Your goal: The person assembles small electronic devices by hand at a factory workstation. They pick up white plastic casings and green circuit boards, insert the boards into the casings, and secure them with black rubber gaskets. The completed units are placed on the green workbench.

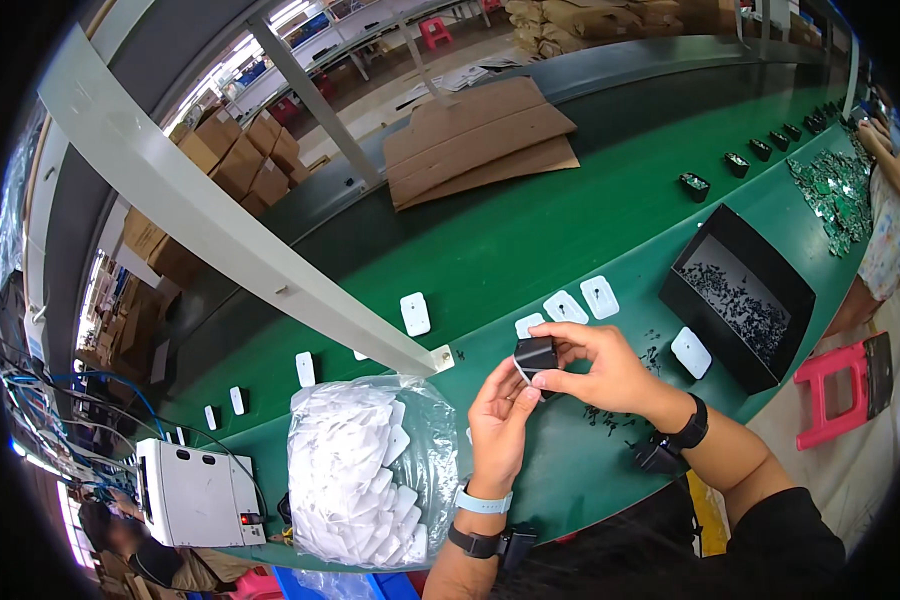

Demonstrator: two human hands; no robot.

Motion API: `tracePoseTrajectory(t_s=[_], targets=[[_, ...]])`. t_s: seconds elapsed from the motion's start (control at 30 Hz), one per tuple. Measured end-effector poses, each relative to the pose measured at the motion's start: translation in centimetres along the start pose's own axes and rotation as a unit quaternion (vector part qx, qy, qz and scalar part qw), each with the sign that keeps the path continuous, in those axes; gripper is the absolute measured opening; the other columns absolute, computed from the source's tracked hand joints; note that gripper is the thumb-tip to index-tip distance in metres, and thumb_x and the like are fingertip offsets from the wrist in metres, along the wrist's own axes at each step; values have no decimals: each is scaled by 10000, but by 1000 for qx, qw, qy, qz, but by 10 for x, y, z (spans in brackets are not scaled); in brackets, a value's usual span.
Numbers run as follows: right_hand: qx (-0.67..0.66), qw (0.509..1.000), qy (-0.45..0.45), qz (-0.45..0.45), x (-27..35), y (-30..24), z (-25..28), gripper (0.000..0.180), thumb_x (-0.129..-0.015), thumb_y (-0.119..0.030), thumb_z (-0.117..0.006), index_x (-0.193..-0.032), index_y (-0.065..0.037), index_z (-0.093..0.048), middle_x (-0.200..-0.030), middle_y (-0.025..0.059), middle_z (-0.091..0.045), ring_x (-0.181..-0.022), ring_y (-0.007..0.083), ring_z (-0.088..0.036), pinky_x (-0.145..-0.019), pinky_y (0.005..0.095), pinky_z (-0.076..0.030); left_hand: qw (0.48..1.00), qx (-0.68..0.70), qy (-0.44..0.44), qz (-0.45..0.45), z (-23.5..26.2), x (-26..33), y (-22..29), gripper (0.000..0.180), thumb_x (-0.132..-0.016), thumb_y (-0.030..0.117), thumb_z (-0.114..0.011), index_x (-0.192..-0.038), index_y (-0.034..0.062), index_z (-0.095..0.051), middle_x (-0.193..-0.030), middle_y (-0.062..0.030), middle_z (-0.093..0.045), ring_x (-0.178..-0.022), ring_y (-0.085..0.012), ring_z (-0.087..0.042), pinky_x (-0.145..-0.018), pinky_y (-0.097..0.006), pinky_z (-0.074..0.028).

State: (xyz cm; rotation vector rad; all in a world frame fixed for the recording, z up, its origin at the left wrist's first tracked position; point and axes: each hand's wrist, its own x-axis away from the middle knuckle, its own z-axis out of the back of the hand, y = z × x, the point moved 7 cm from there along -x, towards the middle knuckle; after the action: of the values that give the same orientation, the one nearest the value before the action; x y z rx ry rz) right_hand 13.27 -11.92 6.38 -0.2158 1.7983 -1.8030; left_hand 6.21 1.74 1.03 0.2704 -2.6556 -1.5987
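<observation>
Both hands grasp a black case (pixel 537 352), the left hand (pixel 498 420) and right hand (pixel 602 375) pinching it between thumb and fingers above the green table (pixel 580 490). From the case, a clear bag (pixel 436 440) of white covers (pixel 355 475) lies at eight o'clock, a black bin (pixel 705 337) between two and three, cardboard (pixel 475 135) between eleven and twelve, a red stool (pixel 858 385) at three. Any print on the brown boxes (pixel 235 160), ten o'clock, is too small to read.

held case (pixel 536 353): 1 | black bin (pixel 763 262): 1 | clear bag (pixel 435 430): 1 | cardboard sheets (pixel 475 140): 2 (bagged covers (pixel 345 480) uncountable)
</observation>
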Motion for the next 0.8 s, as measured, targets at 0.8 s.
tracePoseTrajectory(t_s=[0.8], targets=[[-131, 987, -60, -73, 3, 15, -7, 573, -868, 29, -752, -1409, -5, -566, -1183, 116, -706, -1064, 160, -674, -953, 332, -567, 985, -126, 13, -117, 7, 1, 5, 473, -887, -110, -703, -1343, -71, -585, -1303, -172, -615, -1066, -201, -648, -936, -329, -565]])
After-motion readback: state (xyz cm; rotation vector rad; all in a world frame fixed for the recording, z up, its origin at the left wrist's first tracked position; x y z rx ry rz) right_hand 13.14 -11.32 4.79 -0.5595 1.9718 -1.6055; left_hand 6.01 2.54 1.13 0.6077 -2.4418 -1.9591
